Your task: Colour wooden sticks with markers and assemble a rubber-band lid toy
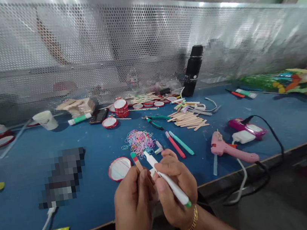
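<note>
My left hand [135,197] grips a wooden stick [138,163] upright between thumb and fingers; its top end is coloured green with a red band below. In my right hand [174,184] is a white marker [171,184] with a green end, its tip pointing up and left near the stick. Behind my hands lies a heap of pastel rubber bands [140,142]. Left of the stick rests a round red-rimmed lid [120,168]. A red marker [175,145] and a teal marker [181,142] lie beyond my right hand.
Pliers [154,122] and loose wooden sticks [187,120] lie farther back. At right are a pink glue gun [229,148] and cables. A black bottle [193,71] stands by the perforated metal screen [137,37]. A phone [65,175] and white cup [45,120] are left.
</note>
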`<state>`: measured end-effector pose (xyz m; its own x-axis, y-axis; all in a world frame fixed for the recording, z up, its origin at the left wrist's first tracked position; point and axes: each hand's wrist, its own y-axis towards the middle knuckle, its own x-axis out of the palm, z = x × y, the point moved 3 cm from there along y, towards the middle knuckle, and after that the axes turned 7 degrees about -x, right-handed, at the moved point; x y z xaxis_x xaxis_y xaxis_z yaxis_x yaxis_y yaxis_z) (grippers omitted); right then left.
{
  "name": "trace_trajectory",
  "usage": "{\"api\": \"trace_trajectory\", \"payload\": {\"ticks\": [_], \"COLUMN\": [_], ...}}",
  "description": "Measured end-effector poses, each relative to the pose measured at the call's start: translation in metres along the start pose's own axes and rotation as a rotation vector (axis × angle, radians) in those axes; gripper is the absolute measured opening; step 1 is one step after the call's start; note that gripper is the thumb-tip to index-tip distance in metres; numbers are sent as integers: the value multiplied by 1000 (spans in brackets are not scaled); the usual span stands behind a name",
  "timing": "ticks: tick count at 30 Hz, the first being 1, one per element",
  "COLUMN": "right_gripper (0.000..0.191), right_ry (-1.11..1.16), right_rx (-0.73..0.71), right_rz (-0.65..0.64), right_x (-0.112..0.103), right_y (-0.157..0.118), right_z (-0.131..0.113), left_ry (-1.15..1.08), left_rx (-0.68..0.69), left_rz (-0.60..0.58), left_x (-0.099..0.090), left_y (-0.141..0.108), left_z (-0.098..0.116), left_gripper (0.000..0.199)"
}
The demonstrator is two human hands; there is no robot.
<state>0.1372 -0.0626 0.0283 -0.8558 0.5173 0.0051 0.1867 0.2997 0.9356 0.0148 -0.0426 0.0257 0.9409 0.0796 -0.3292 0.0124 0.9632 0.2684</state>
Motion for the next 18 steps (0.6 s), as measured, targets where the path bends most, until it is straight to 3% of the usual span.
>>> {"api": "trace_trajectory", "payload": {"ticks": [5,11,18], "right_gripper": [3,28,23], "right_ry": [97,41,135], "right_rx": [169,109,326], "right_rz": [122,27,101], "right_x": [8,7,12], "right_y": [-11,-12,-13], "right_z": [15,13,20], "left_ry": [23,60,195], "left_rx": [-21,7,70], "left_rz": [0,-2,16], "left_x": [0,1,4], "left_y": [-1,-4,-3], "left_z": [-1,-3,-2], "left_gripper": [37,31,31]}}
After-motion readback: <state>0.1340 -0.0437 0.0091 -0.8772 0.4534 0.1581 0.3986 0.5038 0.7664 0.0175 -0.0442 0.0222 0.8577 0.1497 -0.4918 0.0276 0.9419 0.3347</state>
